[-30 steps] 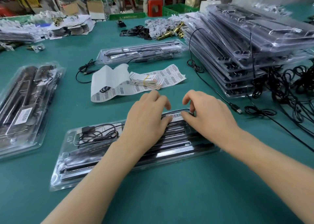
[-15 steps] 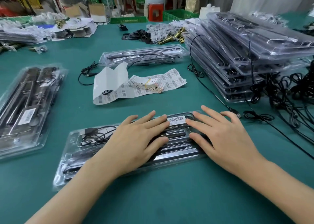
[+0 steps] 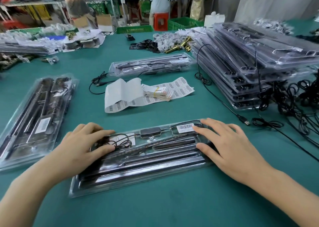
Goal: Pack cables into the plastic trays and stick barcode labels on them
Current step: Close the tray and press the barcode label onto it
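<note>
The clear plastic tray (image 3: 120,181) lies lengthwise in the lower middle of the frame on the green table (image 3: 172,207), slanting up from lower left to right, and both your hands rest on top of it. A white barcode label (image 3: 186,127) sits flat on its upper right corner, and a coiled black cable (image 3: 123,141) fills the compartment at its upper left, with a small black inline box (image 3: 150,132) between the two. Your left hand (image 3: 82,149) lies palm down on the left end, fingers lightly bent over the coil and pinching nothing. Your right hand (image 3: 231,145) is spread flat on the right end, the index fingertip touching the label's right edge and the thumb pressed on the lid below it. Just above the tray, in the middle of the frame, a curled strip of barcode labels (image 3: 124,95) lies with a banded bundle of small cards (image 3: 158,93) on it. A loose cable (image 3: 98,83) lies just left of the strip, and another packed tray (image 3: 150,66) sits above it. At the left edge there is a labelled tray (image 3: 38,116) lying on its own. On the right, a tall stack of trays (image 3: 241,68) leans beside a tangle of black cables (image 3: 293,102), and one lead ends in a USB plug (image 3: 243,120) near your right hand. Brass hardware (image 3: 179,45) lies at the upper middle.
</note>
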Available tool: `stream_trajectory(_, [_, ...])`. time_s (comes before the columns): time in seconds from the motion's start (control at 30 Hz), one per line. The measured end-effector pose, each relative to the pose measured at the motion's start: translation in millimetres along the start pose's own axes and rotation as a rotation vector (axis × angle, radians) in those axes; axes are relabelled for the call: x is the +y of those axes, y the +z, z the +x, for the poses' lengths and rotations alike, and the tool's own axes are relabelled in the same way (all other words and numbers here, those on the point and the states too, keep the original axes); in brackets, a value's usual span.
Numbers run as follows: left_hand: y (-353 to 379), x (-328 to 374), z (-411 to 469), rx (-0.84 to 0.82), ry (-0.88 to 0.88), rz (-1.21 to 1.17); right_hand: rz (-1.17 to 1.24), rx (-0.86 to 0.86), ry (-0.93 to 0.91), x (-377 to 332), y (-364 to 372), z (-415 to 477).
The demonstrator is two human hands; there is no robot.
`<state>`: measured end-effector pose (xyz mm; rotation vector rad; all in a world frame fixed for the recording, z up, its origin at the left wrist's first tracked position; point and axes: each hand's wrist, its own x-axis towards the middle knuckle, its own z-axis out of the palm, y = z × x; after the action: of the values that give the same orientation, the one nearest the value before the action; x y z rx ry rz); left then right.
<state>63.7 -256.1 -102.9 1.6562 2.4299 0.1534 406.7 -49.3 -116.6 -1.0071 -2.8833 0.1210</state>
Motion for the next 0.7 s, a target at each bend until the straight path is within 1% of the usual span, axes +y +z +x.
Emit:
stream_trajectory(0.1, [0.0,-7.0,-2.6,0.044,-0.005,0.038,0.049,0.026,0.002,0.1,0.1,2.0])
stream_trajectory(0.17, [-2.2,-13.2,-0.9,0.038,-0.005,0.037,0.06,0.043,0.0,-0.7,-4.3,6.3])
stream_trajectory(0.23, [-4.9,-21.5,1.3,0.005,0.023,-0.016,0.067,0.068,-0.004,-3.5,-11.9,13.8])
stream_trajectory(0.3, [-7.0,-30.3,2.2,-0.04,0.074,-0.132,0.002,0.073,-0.012,-7.8,-19.5,24.2])
stream_trajectory(0.37, [-7.5,-36.9,1.7,-0.064,0.119,-0.22,-0.119,0.033,-0.019,-13.9,-25.5,33.5])
stream_trajectory(0.43, [-7.1,-40.5,-0.4,-0.029,0.148,-0.262,-0.198,-0.01,-0.02,-20.7,-29.1,38.8])
stream_trajectory(0.5, [-5.7,-44.8,-3.3,0.046,0.159,-0.296,-0.227,-0.017,-0.042,-29.9,-31.5,41.8])
stream_trajectory(0.6, [-3.4,-51.0,-9.4,0.11,0.163,-0.295,-0.097,0.002,-0.122,-53.2,-35.0,49.6])
stream_trajectory(0.7, [-1.4,-48.5,-12.0,0.117,0.14,-0.262,0.057,-0.066,-0.227,-85.6,-33.5,64.0])
